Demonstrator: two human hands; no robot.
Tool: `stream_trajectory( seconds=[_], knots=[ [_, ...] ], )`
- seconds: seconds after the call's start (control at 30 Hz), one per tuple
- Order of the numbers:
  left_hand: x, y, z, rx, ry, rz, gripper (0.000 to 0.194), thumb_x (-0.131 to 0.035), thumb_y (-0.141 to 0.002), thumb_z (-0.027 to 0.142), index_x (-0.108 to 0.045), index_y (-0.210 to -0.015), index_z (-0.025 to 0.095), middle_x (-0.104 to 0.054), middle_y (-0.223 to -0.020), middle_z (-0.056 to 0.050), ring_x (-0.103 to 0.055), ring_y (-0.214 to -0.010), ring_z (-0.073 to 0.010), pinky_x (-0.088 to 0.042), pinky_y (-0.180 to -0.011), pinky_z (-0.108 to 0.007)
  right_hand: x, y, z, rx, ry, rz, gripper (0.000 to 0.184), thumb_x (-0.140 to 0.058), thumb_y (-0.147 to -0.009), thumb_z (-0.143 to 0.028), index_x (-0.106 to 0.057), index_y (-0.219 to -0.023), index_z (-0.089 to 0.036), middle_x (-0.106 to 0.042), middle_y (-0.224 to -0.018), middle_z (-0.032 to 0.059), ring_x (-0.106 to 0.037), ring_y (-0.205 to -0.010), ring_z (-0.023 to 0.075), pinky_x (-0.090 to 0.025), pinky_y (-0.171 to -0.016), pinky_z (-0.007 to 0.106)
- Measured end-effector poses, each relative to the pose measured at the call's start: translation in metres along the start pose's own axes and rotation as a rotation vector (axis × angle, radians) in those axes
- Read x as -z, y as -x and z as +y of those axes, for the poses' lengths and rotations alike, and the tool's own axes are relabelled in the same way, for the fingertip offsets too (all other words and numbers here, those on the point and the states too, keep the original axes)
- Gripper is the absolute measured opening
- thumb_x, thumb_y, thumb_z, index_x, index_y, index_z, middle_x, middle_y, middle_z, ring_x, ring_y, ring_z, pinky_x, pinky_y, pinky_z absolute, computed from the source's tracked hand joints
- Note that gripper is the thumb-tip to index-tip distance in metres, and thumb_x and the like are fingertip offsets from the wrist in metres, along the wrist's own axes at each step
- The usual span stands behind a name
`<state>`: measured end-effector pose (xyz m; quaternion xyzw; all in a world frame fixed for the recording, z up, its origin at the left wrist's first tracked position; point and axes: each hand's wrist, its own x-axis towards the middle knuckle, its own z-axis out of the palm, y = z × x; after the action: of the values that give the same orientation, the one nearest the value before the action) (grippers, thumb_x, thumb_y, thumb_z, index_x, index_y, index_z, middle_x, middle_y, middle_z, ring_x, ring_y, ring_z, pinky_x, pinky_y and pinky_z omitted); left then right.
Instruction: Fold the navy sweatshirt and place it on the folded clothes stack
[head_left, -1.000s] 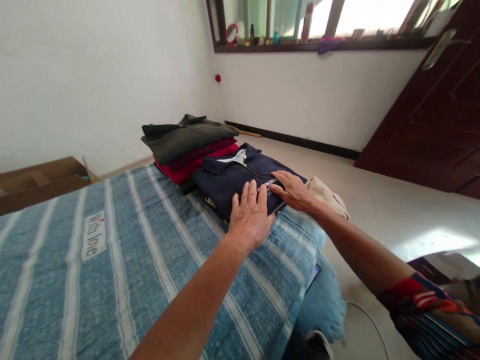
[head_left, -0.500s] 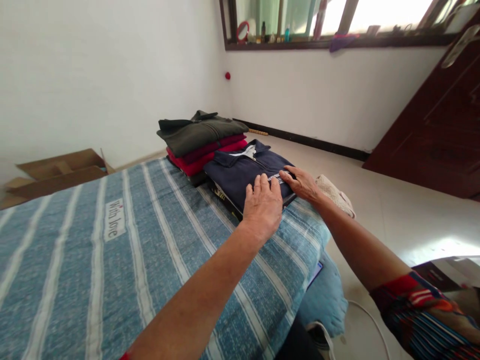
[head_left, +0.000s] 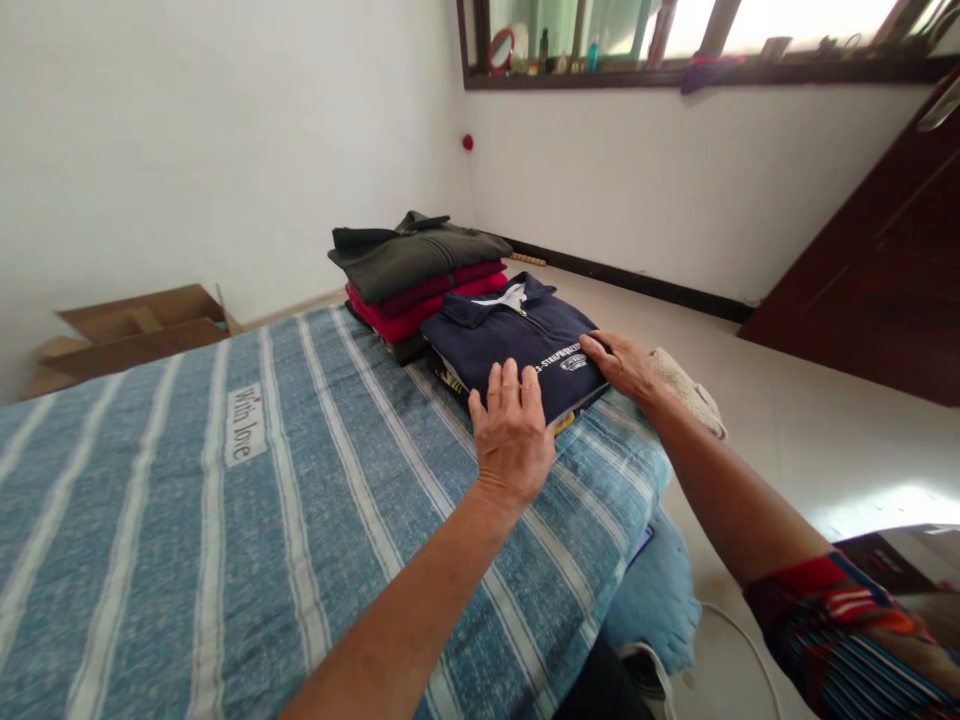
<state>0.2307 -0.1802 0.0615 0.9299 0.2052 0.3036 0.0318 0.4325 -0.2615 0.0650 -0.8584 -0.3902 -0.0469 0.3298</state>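
Note:
A folded navy zip-neck top (head_left: 517, 335) with white lettering lies on other folded clothes at the bed's corner. My left hand (head_left: 514, 430) rests at its near edge, fingers spread and stretched out. At the right edge of the top is my right hand (head_left: 624, 368), its fingers extended along the fabric and partly hidden; it does not appear to grip anything. Right behind the navy top stands a stack of folded clothes with a dark green zip jacket (head_left: 420, 258) uppermost and red garments (head_left: 401, 318) beneath.
A blue striped bedspread (head_left: 360, 560) covers the bed. Beyond its left side is an open cardboard box (head_left: 142, 325). A beige cloth item (head_left: 686, 390) sits past the right corner, and a light blue cushion (head_left: 660, 590) is below. A cable (head_left: 746, 640) runs over the floor.
My left hand has drawn back from the front of the navy top to its near edge, uncovering more lettering. My right hand stays at the right edge. The view has shifted slightly.

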Motion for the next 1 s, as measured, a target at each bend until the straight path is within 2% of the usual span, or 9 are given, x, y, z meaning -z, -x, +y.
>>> stream_trajectory(
  seconds=[0.17,0.27,0.37,0.43,0.53,0.67,0.73,0.87,1.0],
  knots=[
    [-0.022,0.018,-0.017,-0.064,0.220,0.207,0.048,-0.061,-0.078,0.016,-0.046,-0.123,0.008,-0.050,-0.131,-0.022,-0.038,-0.130,-0.0309,-0.037,-0.100,-0.050,-0.004,0.000,0.005,0.005,-0.048,0.005,0.050,-0.035,-0.086,-0.061,-0.064,-0.104,-0.025,-0.065,-0.105,0.0076,-0.057,-0.100,0.0269,-0.039,-0.087,0.043],
    [-0.029,0.023,-0.024,-0.104,0.322,0.275,0.046,-0.059,-0.080,0.014,-0.045,-0.124,0.011,-0.051,-0.130,-0.020,-0.037,-0.131,-0.0286,-0.036,-0.102,-0.050,0.001,0.014,0.000,0.025,-0.056,0.127,0.047,-0.041,-0.085,-0.059,-0.064,-0.104,-0.022,-0.064,-0.107,0.0094,-0.056,-0.101,0.0270,-0.039,-0.089,0.043],
    [-0.028,0.028,-0.028,-0.129,0.343,0.275,0.047,-0.055,-0.081,0.012,-0.043,-0.127,0.012,-0.051,-0.131,-0.019,-0.036,-0.132,-0.0279,-0.034,-0.103,-0.051,0.010,0.054,-0.005,0.047,-0.101,0.383,0.042,-0.047,-0.084,-0.053,-0.064,-0.102,-0.019,-0.064,-0.106,0.0101,-0.057,-0.099,0.0250,-0.041,-0.089,0.040],
    [-0.027,0.031,-0.030,-0.151,0.340,0.265,0.049,-0.053,-0.081,0.010,-0.042,-0.128,0.013,-0.050,-0.132,-0.019,-0.035,-0.132,-0.0272,-0.033,-0.104,-0.051,0.013,0.096,-0.003,-0.005,-0.154,0.454,0.035,-0.049,-0.084,-0.047,-0.066,-0.093,-0.018,-0.067,-0.095,0.0078,-0.060,-0.091,0.0226,-0.043,-0.086,0.037],
    [-0.028,0.033,-0.033,-0.174,0.339,0.221,0.052,-0.049,-0.080,0.006,-0.039,-0.131,0.011,-0.047,-0.135,-0.019,-0.032,-0.134,-0.0265,-0.032,-0.105,-0.051,0.004,0.167,0.013,-0.263,-0.278,0.320,0.030,-0.055,-0.079,-0.046,-0.067,-0.074,-0.019,-0.067,-0.075,0.0037,-0.061,-0.075,0.0204,-0.046,-0.076,0.033],
    [-0.023,0.033,-0.029,-0.157,0.293,0.135,0.059,-0.042,-0.078,0.000,-0.035,-0.136,0.010,-0.043,-0.138,-0.020,-0.029,-0.135,-0.0277,-0.028,-0.105,-0.055,-0.040,0.251,0.052,-0.943,-0.671,-0.109,0.024,-0.062,-0.069,-0.041,-0.061,-0.068,-0.017,-0.062,-0.060,0.0030,-0.061,-0.059,0.0177,-0.048,-0.058,0.028],
    [-0.012,0.036,-0.020,-0.137,0.249,0.173,0.058,-0.043,-0.079,0.002,-0.034,-0.136,0.009,-0.041,-0.139,-0.022,-0.027,-0.135,-0.0308,-0.026,-0.104,-0.059,-0.066,0.278,0.071,-1.251,-0.747,-0.181,0.019,-0.063,-0.065,-0.035,-0.059,-0.072,-0.018,-0.058,-0.053,0.0015,-0.059,-0.050,0.0177,-0.048,-0.052,0.029],
    [0.016,0.056,0.011,-0.291,0.315,0.224,0.047,-0.047,-0.083,0.009,-0.040,-0.129,0.006,-0.043,-0.136,-0.023,-0.029,-0.135,-0.0316,-0.033,-0.104,-0.056,-0.102,0.298,0.098,-1.388,-0.813,-0.150,0.013,-0.055,-0.069,-0.032,-0.053,-0.071,-0.020,-0.062,-0.060,0.0039,-0.067,-0.065,0.0219,-0.054,-0.064,0.032],
    [0.026,0.085,0.037,-0.433,0.466,0.019,0.029,-0.045,-0.083,0.007,-0.054,-0.110,0.008,-0.057,-0.121,-0.017,-0.045,-0.125,-0.0261,-0.042,-0.102,-0.044,-0.121,0.293,0.110,-1.395,-0.804,-0.165,0.012,-0.054,-0.071,-0.031,-0.055,-0.070,-0.019,-0.062,-0.060,0.0060,-0.068,-0.070,0.0271,-0.054,-0.064,0.036]
  ],
)
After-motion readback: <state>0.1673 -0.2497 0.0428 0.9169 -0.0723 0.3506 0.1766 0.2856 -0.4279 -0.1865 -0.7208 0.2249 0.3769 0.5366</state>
